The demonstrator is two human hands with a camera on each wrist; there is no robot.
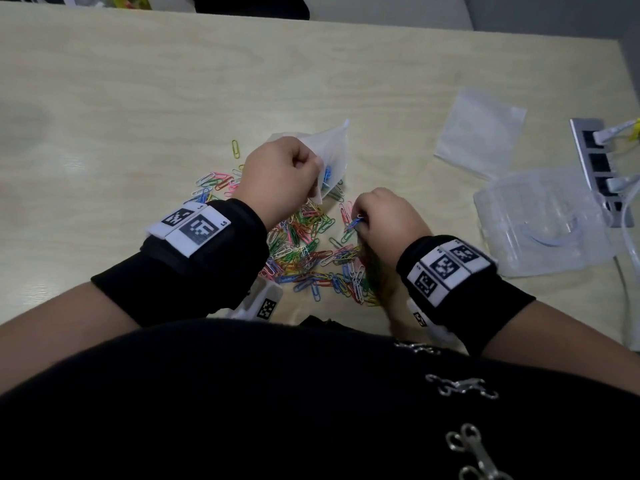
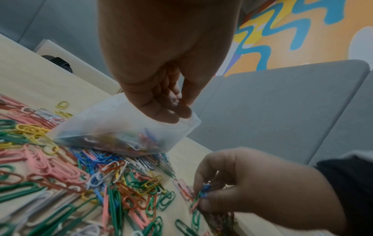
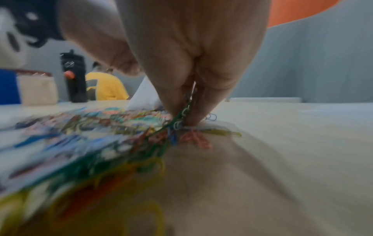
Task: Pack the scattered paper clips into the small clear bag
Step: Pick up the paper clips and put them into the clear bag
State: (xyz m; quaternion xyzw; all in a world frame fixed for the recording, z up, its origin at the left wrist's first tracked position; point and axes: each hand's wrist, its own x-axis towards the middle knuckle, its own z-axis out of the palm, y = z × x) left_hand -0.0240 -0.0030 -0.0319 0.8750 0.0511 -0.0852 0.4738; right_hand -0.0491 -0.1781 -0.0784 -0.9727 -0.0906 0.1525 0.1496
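Coloured paper clips (image 1: 304, 251) lie scattered on the pale wooden table (image 1: 138, 98), right in front of me. My left hand (image 1: 280, 178) pinches the edge of the small clear bag (image 1: 334, 150) and holds it just above the far side of the pile. In the left wrist view the bag (image 2: 125, 127) hangs from my left hand (image 2: 167, 105) with several clips inside. My right hand (image 1: 377, 216) pinches a bunch of clips (image 1: 355, 223) at the pile's right edge, close to the table. The right wrist view shows my fingers (image 3: 173, 95) closed on that bunch of clips (image 3: 181, 118).
A second clear bag (image 1: 481, 133) lies flat at the right. A clear plastic clamshell case (image 1: 540, 223) sits near it, and a silver hub with white cables (image 1: 595, 161) stands at the table's right edge. One yellow clip (image 1: 236, 149) lies apart at the far left of the pile.
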